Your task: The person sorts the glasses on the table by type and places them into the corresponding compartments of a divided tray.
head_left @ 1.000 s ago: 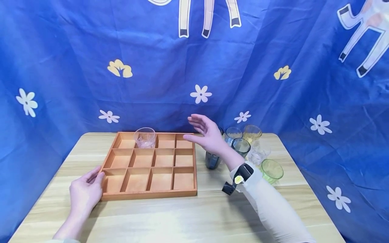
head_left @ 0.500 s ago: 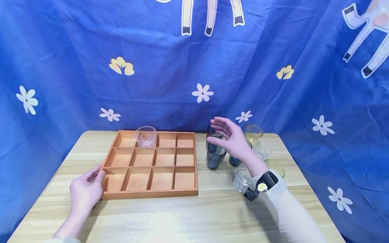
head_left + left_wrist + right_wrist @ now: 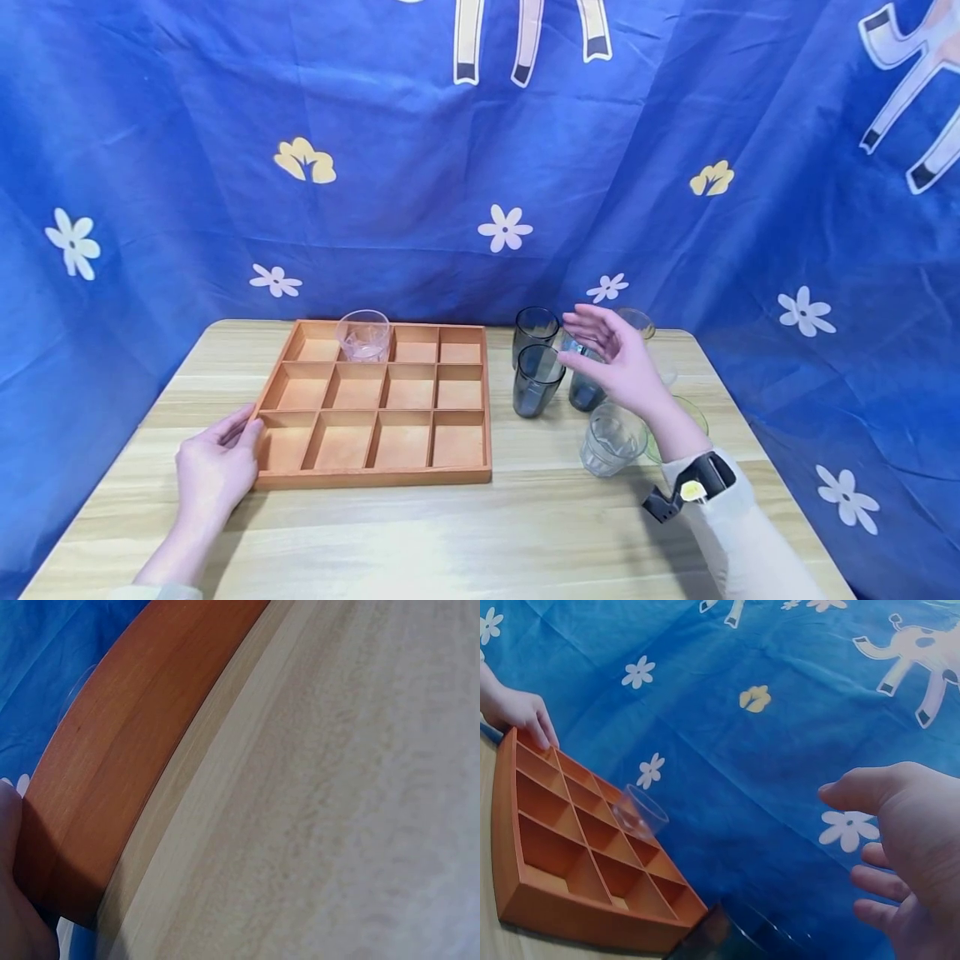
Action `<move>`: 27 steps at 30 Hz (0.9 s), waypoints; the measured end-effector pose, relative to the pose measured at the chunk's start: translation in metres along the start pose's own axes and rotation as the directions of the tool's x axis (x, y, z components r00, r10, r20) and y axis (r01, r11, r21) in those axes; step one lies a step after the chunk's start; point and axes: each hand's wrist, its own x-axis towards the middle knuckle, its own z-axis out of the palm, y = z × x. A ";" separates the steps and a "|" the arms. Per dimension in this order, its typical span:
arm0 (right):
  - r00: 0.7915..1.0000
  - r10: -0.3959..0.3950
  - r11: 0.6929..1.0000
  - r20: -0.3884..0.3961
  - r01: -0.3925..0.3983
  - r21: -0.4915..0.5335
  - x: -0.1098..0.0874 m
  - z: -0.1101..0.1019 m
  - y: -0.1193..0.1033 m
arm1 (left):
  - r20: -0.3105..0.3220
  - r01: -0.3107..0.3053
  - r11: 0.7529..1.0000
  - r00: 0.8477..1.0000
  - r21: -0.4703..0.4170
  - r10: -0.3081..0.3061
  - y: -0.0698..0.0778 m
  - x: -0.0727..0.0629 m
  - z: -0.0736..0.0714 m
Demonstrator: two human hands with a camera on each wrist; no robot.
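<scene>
A wooden compartment tray (image 3: 375,478) lies on the table at left. My left hand (image 3: 217,462) grips its front left corner, and the left wrist view also shows that hand (image 3: 22,915) at the tray's side wall (image 3: 112,750). One clear glass (image 3: 364,337) stands in a back-row compartment. Over the group of glasses at right, my right hand (image 3: 622,367) hovers with spread fingers, holding nothing. Two dark grey glasses (image 3: 529,398) stand left of it. A bluish glass (image 3: 585,392) is partly behind its fingers, and a clear tumbler (image 3: 611,446) stands below the palm.
Behind my right hand and wrist, a yellowish glass (image 3: 641,322) and a green glass (image 3: 696,410) are partly hidden. A blue patterned curtain (image 3: 405,167) surrounds the back and sides of the table (image 3: 360,542).
My right hand has moved right, away from the tray and over the glasses, uncovering the dark grey ones and the clear tumbler. The left hand keeps its grip on the tray.
</scene>
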 end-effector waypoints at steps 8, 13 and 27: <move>1.000 -0.022 0.999 -0.015 0.021 -0.035 -0.021 -0.014 0.005 | -0.006 -0.010 1.000 1.000 -0.013 0.010 0.003 -0.003 0.001; 0.999 -0.027 0.999 -0.039 0.026 -0.026 -0.034 -0.022 0.009 | 0.001 -0.002 1.000 1.000 -0.012 0.002 0.005 -0.003 0.001; 0.997 -0.002 0.999 -0.075 -0.001 -0.049 -0.063 -0.036 0.025 | -0.018 -0.012 1.000 1.000 -0.013 0.012 0.005 -0.001 0.000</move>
